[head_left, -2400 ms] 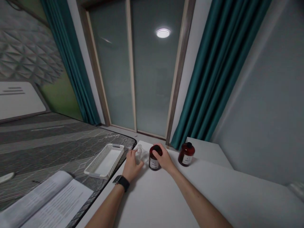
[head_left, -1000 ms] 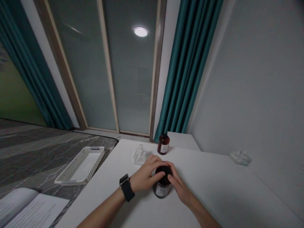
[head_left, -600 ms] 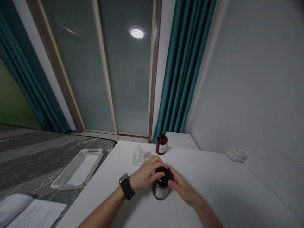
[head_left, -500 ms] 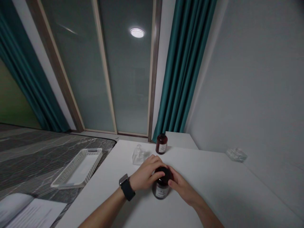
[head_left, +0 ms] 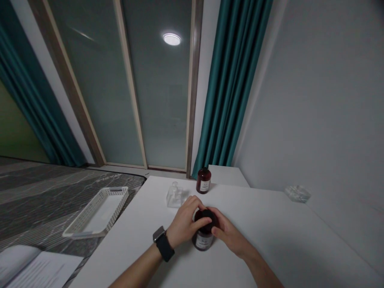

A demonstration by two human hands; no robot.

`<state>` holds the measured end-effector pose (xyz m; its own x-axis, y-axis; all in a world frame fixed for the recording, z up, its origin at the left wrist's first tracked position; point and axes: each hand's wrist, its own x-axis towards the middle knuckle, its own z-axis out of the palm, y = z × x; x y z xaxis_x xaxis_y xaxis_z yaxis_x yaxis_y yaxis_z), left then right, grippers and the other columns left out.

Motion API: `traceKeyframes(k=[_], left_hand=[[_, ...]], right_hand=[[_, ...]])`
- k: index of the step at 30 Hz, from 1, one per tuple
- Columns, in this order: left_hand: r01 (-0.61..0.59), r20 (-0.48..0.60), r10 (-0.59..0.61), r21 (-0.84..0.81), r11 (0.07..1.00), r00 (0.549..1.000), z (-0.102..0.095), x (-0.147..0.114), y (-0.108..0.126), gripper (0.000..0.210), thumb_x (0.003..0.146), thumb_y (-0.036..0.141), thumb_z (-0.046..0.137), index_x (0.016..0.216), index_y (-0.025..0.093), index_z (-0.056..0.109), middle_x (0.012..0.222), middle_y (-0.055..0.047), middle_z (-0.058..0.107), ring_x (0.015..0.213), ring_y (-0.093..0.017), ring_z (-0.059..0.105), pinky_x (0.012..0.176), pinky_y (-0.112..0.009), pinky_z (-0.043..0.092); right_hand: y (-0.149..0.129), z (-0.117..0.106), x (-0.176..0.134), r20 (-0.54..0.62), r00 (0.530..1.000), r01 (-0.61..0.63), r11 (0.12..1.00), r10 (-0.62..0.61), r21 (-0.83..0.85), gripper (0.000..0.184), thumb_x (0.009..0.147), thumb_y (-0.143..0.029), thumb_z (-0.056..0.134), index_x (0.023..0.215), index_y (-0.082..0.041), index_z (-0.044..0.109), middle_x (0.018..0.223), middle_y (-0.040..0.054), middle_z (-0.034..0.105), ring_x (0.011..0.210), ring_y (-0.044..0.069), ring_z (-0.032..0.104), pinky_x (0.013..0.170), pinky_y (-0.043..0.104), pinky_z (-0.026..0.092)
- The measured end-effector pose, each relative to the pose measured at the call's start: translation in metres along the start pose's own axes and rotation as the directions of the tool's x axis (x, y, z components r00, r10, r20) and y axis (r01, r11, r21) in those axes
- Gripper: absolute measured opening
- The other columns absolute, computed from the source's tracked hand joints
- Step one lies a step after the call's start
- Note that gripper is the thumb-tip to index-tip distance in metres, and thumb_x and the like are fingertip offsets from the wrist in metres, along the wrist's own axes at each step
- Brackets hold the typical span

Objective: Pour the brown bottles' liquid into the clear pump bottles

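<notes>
A dark brown bottle (head_left: 204, 242) with a white label stands upright on the white table (head_left: 240, 272). My left hand (head_left: 187, 224), with a black watch on the wrist, has its fingers closed around the bottle's black cap (head_left: 209, 216) from the left and above. Against the bottle's right side, my right hand (head_left: 231, 236) grips the body with thumb in front and fingers behind. Part of the cap and the upper bottle are hidden by my fingers. Behind my left hand sits a clear glass bottle (head_left: 175, 196) with a round stopper.
Farther back stands a second brown bottle (head_left: 203, 182). A clear glass dish (head_left: 297, 194) lies by the wall at right. To the left are a white perforated basket (head_left: 73, 233) and an open book (head_left: 51, 268), lower than the tabletop. Teal curtains (head_left: 231, 88) hang behind.
My left hand has turned on the cap: its fingers are more bent and its thumb reaches a little farther right. My left wrist has shifted slightly right and down. The right hand stays on the bottle.
</notes>
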<state>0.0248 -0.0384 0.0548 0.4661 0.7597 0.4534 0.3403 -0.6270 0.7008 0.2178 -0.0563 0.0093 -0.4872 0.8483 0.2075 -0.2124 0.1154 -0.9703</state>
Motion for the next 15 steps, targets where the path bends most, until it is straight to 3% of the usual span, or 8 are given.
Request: traceKeyframes(k=[5, 8, 11, 15], left_hand=[[0.024, -0.012, -0.027, -0.199, 0.98, 1.0, -0.002, -0.008, -0.011, 0.017, 0.096, 0.033, 0.05, 0.098, 0.018, 0.058, 0.098, -0.006, 0.057, 0.094, -0.021, 0.054, 0.085, -0.034, 0.043], [0.061, -0.009, -0.067, -0.299, 0.952, 0.998, 0.002, -0.017, -0.023, 0.026, 0.095, 0.039, 0.051, 0.11, 0.018, 0.056, 0.105, -0.008, 0.058, 0.101, -0.023, 0.055, 0.087, -0.035, 0.044], [0.113, 0.019, -0.114, -0.358, 0.927, 0.993, 0.01, -0.025, -0.031, 0.035, 0.095, 0.046, 0.049, 0.115, 0.018, 0.056, 0.11, -0.01, 0.059, 0.106, -0.025, 0.055, 0.092, -0.037, 0.043], [0.176, 0.038, -0.177, -0.424, 0.888, 0.984, 0.016, -0.029, -0.031, 0.044, 0.094, 0.054, 0.049, 0.116, 0.017, 0.056, 0.112, -0.011, 0.061, 0.107, -0.027, 0.056, 0.094, -0.038, 0.042]], right_hand=[[0.006, -0.004, -0.003, -0.028, 1.0, 0.009, 0.999, -0.01, -0.05, 0.068, 0.081, -0.061, 0.065, 0.136, -0.025, 0.048, 0.141, 0.0117, 0.052, 0.134, 0.03, 0.045, 0.113, 0.049, 0.032], [0.008, -0.006, -0.003, -0.201, 0.974, 0.08, 0.988, -0.105, -0.129, 0.057, 0.089, -0.057, 0.057, 0.137, -0.028, 0.046, 0.144, 0.0104, 0.048, 0.136, 0.028, 0.042, 0.115, 0.048, 0.03], [0.002, -0.003, -0.001, -0.351, 0.905, 0.169, 0.959, -0.243, -0.228, 0.043, 0.094, -0.049, 0.053, 0.131, -0.028, 0.049, 0.129, 0.0087, 0.053, 0.124, 0.026, 0.05, 0.111, 0.045, 0.037], [-0.007, 0.007, 0.0, -0.312, 0.902, 0.195, 0.925, -0.3, -0.326, 0.038, 0.095, -0.045, 0.052, 0.129, -0.028, 0.049, 0.109, 0.0057, 0.058, 0.12, 0.024, 0.052, 0.111, 0.042, 0.034]])
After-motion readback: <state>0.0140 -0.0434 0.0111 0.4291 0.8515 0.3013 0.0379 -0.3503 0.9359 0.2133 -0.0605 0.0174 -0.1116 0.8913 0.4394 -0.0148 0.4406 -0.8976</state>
